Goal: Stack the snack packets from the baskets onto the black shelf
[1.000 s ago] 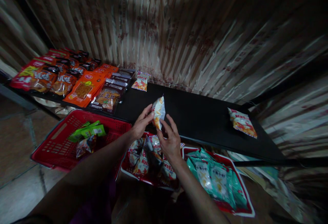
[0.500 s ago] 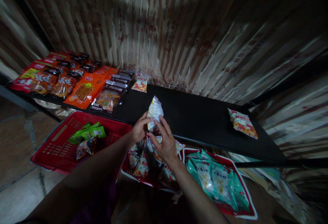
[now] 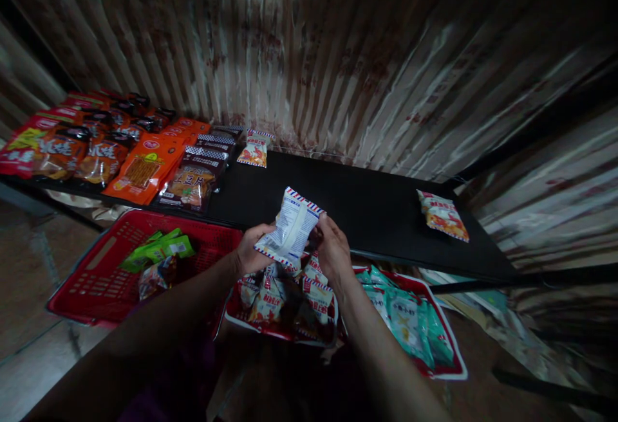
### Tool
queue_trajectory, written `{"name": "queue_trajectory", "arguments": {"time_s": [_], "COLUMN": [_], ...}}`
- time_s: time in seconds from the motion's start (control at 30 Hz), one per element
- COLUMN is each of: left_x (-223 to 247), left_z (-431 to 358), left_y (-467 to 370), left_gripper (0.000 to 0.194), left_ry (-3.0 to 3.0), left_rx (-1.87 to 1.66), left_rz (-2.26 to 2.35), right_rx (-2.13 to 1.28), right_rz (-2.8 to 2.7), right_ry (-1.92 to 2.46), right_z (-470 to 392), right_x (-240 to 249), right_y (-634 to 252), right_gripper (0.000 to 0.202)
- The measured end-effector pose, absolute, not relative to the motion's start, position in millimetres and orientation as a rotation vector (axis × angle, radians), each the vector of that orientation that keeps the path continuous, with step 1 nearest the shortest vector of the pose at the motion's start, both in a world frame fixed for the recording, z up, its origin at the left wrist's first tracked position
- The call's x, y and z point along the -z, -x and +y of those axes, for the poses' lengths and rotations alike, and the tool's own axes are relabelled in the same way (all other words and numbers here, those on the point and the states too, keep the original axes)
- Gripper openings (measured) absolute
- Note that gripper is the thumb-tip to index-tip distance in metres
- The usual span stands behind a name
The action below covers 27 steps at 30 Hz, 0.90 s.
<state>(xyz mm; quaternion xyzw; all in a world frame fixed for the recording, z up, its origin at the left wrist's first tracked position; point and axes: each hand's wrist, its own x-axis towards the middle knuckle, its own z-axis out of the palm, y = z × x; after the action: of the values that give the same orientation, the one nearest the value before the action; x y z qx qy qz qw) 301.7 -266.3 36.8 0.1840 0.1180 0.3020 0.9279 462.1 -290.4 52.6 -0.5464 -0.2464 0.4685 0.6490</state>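
Between my two hands is a small snack bag (image 3: 291, 228), its white printed back with a centre seam facing up and striped edges showing. My left hand (image 3: 253, 251) grips its lower left side, and my right hand (image 3: 332, 246) has hold of its right edge. Below them, a red basket (image 3: 280, 330) holds several similar white and orange snack bags (image 3: 267, 303). One more such bag (image 3: 255, 148) lies at the back of the black shelf (image 3: 347, 197), beside the brown packs (image 3: 193, 181). Another snack bag (image 3: 443, 215) rests near the shelf's right end.
Orange packs (image 3: 142, 168) and several red and black packs (image 3: 60, 148) fill the shelf's left end. Left below stands a red basket (image 3: 87, 287) with green packets (image 3: 159, 248). Right below, another basket (image 3: 456, 370) holds teal bags (image 3: 405, 319). A corrugated sheet (image 3: 309, 55) backs the shelf.
The snack bag has been turned from upright and narrow to lying with its whole back facing up. My right hand has moved from its front to its right edge. The view has shifted slightly.
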Motion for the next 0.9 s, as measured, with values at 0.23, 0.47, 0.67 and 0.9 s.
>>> {"name": "queue_trajectory", "arguments": {"time_s": [0.23,0.47,0.67,0.9], "left_x": [-29.3,-26.8,-20.8,-20.3], "left_z": [-268.7,-273.2,-275.4,-275.6], "left_y": [-303.1,-301.0,-301.8,-301.9], "left_gripper": [0.04,0.055,0.058,0.051], "left_ry": [-0.469,-0.636,-0.682,-0.661], "left_rx": [-0.636,-0.599,-0.572,-0.583], "left_rz": [0.397,0.467,0.435,0.441], "right_rx": [-0.935,-0.918,-0.885,-0.893], "right_rz": [-0.479,-0.475,-0.424,-0.549], "right_ry": [1.3,1.3,1.313,1.342], "right_z": [-288.9,-287.8,-285.8,-283.6], "right_x": [-53.9,-56.4,-58.2,-49.5], "right_y": [-472.1,-477.9,-480.8,-484.0], "right_gripper": [0.026,0.021,0.015,0.026]}}
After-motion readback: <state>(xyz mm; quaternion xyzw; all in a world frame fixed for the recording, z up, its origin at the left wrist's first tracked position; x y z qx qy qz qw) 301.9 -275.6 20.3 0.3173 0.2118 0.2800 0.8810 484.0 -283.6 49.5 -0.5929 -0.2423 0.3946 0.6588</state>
